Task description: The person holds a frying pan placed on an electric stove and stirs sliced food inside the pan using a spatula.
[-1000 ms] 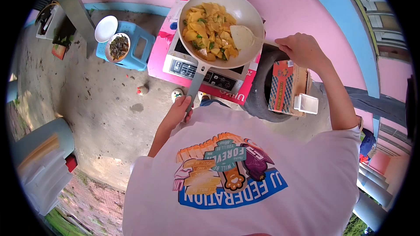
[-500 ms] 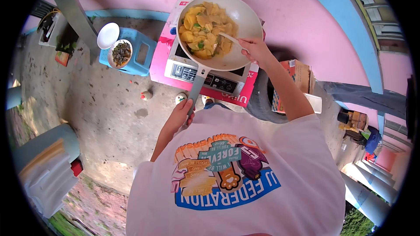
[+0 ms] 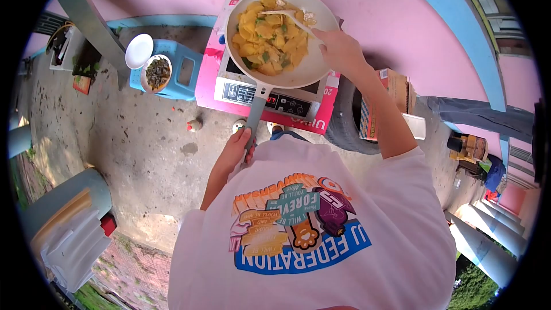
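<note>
My left hand [image 3: 236,148] is closed around the grey handle [image 3: 256,113] of a pale frying pan [image 3: 320,8]. The pan sits over an induction cooker [image 3: 235,90] with a lit red display. In it lie yellow slices [image 3: 270,37], which look like potato, with bits of green among them. My right hand [image 3: 340,50] grips a light-coloured spatula [image 3: 299,23] above the pan's right side. Its far end reaches over the upper part of the slices; whether it touches them is hard to tell.
The cooker rests on a pink box [image 3: 208,83]. To the left, a blue stool [image 3: 182,51] carries a bowl [image 3: 156,74] of dark food and a white plate [image 3: 139,50]. A tyre [image 3: 344,120] and cardboard boxes [image 3: 396,92] stand at the right. A pink wall [image 3: 379,17] rises behind.
The spatula has swung up and left across the slices, my right hand turning over with it. The slices have shifted and spread in the pan. My left hand keeps its hold.
</note>
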The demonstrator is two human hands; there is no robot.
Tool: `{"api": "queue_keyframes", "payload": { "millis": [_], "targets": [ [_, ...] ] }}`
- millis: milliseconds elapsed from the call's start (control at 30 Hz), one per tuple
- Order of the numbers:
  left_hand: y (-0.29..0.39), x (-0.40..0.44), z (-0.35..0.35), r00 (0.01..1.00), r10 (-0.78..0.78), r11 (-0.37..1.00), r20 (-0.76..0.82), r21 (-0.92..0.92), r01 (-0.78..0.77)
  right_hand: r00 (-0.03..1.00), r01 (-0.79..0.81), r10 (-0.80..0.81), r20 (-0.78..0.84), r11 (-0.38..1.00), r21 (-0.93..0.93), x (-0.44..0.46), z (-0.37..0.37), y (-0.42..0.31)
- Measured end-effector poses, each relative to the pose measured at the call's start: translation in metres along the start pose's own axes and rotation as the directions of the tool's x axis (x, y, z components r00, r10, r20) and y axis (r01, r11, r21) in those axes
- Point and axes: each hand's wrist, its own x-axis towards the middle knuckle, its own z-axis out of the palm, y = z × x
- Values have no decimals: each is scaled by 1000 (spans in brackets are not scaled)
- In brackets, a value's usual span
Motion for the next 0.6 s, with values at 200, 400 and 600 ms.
{"api": "queue_keyframes", "payload": {
  "millis": [200,400,600],
  "targets": [
    [3,-1,-2,999,-28,1000,19,13,27,903,13,4,430,999,-37,-35,-4,-38],
    [0,0,-5,999,-19,1000,47,-1,19,885,215,-121,449,963,-165,-65,-72,-15],
    [-4,3,-7,999,-10,1000,34,17,9,828,148,20,561,956,-254,-52,-108,-41]
  ]
}}
